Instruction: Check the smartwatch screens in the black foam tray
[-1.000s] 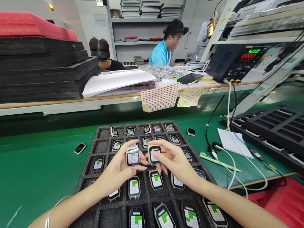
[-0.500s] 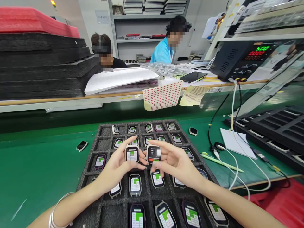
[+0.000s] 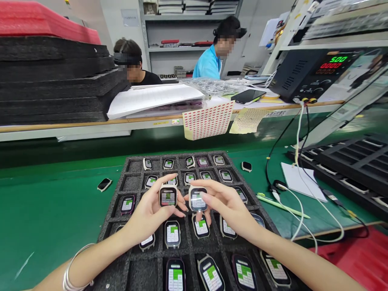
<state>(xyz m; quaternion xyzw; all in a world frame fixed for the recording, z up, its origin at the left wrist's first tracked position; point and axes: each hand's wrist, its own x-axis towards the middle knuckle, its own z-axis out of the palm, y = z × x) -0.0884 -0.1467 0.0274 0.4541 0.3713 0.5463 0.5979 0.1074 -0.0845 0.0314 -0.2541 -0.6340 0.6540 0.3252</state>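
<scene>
My left hand (image 3: 157,202) is closed round a strapless smartwatch (image 3: 168,197), thumb at its lower edge and index finger along the top. Its screen glows with a dim grid. Beside it, my right hand (image 3: 222,204) grips a second pale-framed smartwatch (image 3: 197,201), with the thumb on the lit screen, which shows a white and green grid. Both watches are held face up, a little apart, over a black foam tray (image 3: 129,165). Several more watches lie in the tray's compartments, among them a purple-framed watch (image 3: 127,205) at the left and a pale watch (image 3: 172,234) below my hands.
One loose watch (image 3: 104,184) lies left of the tray, another (image 3: 246,166) right of it. A green pen (image 3: 283,206), cables and a white pad (image 3: 298,180) are at the right. Foam trays (image 3: 54,81) stack on the shelf; a power supply (image 3: 315,76) stands opposite. Two people sit beyond.
The right watch's screen has gone from a dark text page to a white and green grid, and my right thumb has moved up onto it. The left watch's grid has dimmed.
</scene>
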